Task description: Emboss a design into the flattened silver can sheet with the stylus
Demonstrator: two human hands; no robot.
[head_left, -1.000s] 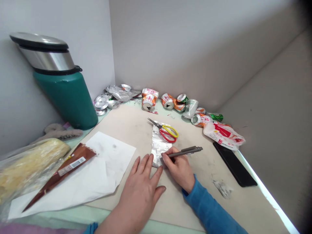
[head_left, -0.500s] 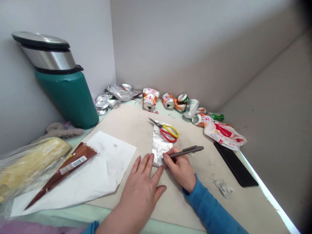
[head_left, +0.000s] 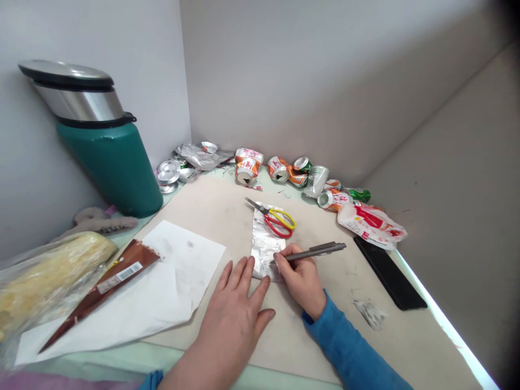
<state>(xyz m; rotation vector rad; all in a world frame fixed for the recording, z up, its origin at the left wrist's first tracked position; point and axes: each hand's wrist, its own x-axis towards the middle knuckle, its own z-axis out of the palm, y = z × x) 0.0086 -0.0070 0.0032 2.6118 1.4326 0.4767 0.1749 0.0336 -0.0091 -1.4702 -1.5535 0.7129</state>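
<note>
A silvery metal sheet [head_left: 266,242], its lower end dotted with small marks, lies on the beige table covering. Scissors [head_left: 273,216] with one red and one yellow handle rest across its far end, blades pointing left. My left hand [head_left: 233,303] lies flat with fingers spread, its fingertips at the sheet's lower left edge. Pinched in my right hand [head_left: 301,279] is a dark grey pen [head_left: 319,251], held low and slanting to the right. Its tip is around the marked patch, partly hidden by my fingers, so contact with the metal is hard to make out.
Crushed drink cans [head_left: 248,165] line the back. Left stand a green bottle [head_left: 109,168], can ends [head_left: 168,176], white paper [head_left: 179,287], a brown wrapper [head_left: 101,290] and a plastic-wrapped yellow item [head_left: 52,271]. Right lie a phone [head_left: 390,273], a red-and-white packet [head_left: 371,225] and a crumpled scrap [head_left: 369,314].
The pen has tipped flatter, its back end swinging slightly right, while my right hand stays near the marked patch. The left hand keeps its place. The whole view has shifted a little.
</note>
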